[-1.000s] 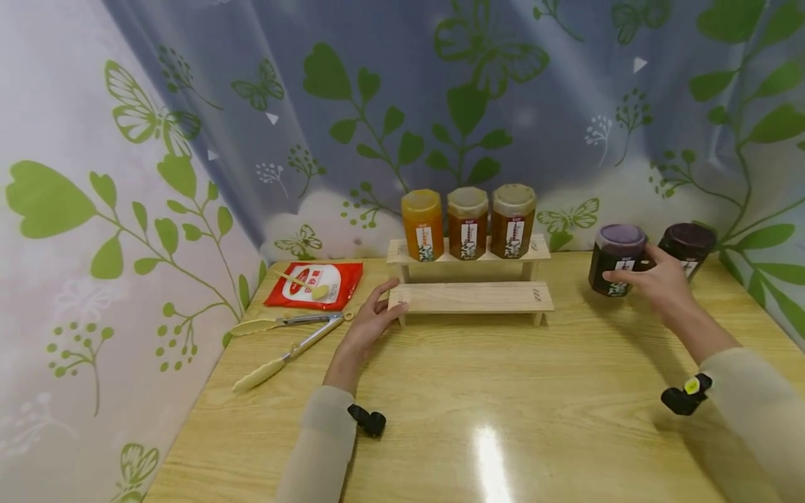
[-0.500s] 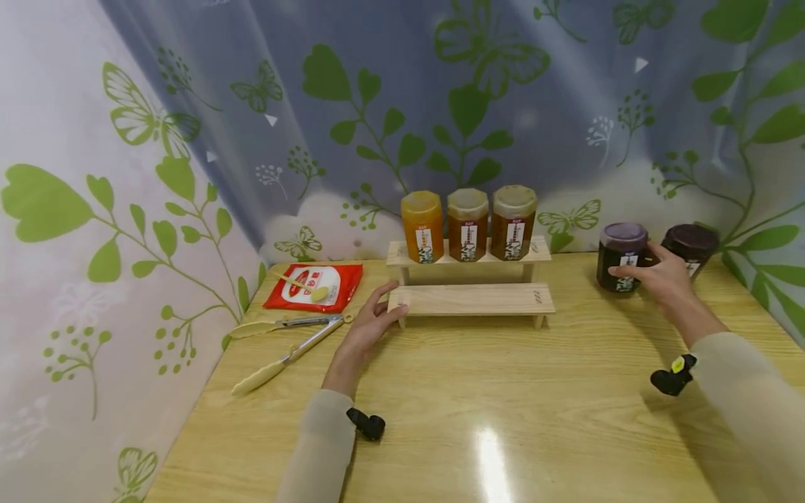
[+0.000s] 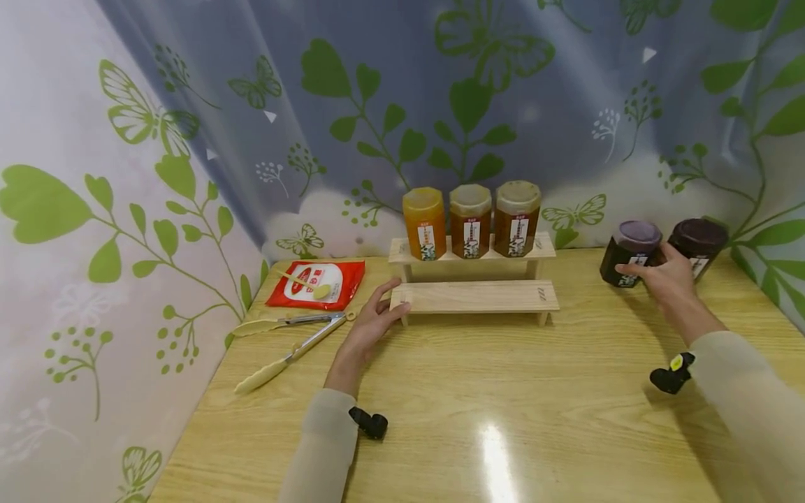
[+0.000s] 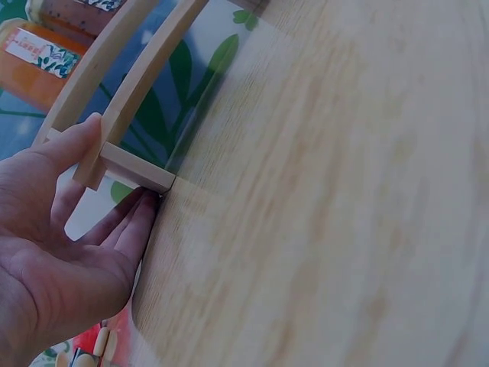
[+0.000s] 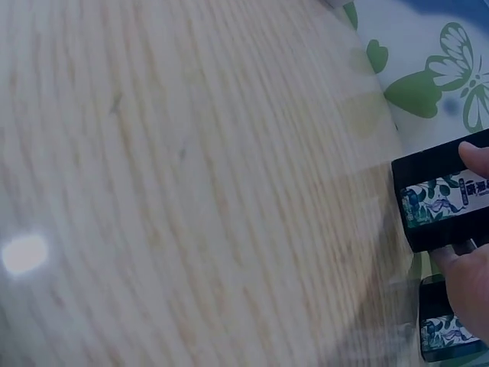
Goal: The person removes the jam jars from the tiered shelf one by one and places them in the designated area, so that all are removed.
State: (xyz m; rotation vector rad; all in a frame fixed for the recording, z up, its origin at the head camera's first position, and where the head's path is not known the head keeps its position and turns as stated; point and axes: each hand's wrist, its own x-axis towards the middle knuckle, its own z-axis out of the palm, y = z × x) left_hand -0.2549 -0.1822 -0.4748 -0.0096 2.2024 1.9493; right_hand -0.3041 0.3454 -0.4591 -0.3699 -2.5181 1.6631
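Note:
My right hand [image 3: 673, 279] grips a dark jar [image 3: 619, 258] with a purple lid, its thumb on the near side. The jar leans slightly at the right of the table. A second dark jar [image 3: 701, 241] stands just right of it, partly behind the hand. In the right wrist view, the held jar [image 5: 435, 199] shows its floral label. My left hand [image 3: 371, 325] holds the left end of a two-step wooden stand [image 3: 478, 298]. In the left wrist view, the thumb lies on the lower board and the fingers [image 4: 134, 229] reach the leg.
On the upper step stand an orange jar [image 3: 424, 227] and two amber-brown jars, one in the middle [image 3: 470, 223] and one at right [image 3: 518, 222]. A red packet [image 3: 342, 279] with a small yellow-tipped stick lies left, above open tongs [image 3: 308, 342]. A patterned curtain [image 3: 377, 84] backs the table.
The right hand has shifted the dark jar rightward, closer to the second dark jar, and it now leans a little. The left hand stays on the stand.

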